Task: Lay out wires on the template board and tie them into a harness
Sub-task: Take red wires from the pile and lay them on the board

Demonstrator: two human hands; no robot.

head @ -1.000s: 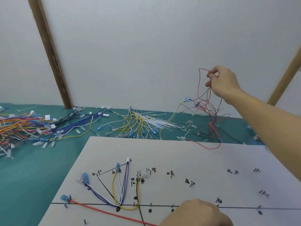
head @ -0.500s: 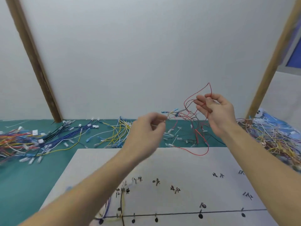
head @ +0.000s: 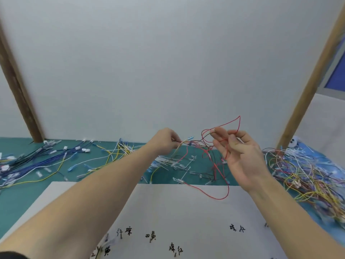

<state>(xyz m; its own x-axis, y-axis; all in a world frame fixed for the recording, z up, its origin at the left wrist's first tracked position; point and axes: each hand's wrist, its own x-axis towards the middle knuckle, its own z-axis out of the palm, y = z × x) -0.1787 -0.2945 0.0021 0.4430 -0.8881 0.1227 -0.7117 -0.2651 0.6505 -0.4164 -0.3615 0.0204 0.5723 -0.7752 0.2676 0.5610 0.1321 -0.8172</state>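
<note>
Left hand (head: 165, 140): pinches wire ends above the board (head: 179, 212).
Right hand (head: 240, 156): palm up, fingers seemingly curled on a red wire (head: 226, 155).
Red wire: loops down onto the board's far edge.

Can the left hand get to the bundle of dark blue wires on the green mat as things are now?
Probably not yet. The left hand pinches the tangle of thin red and black wires held up with the right hand. The dark blue wire bundle lies unobstructed on the green mat.
</note>
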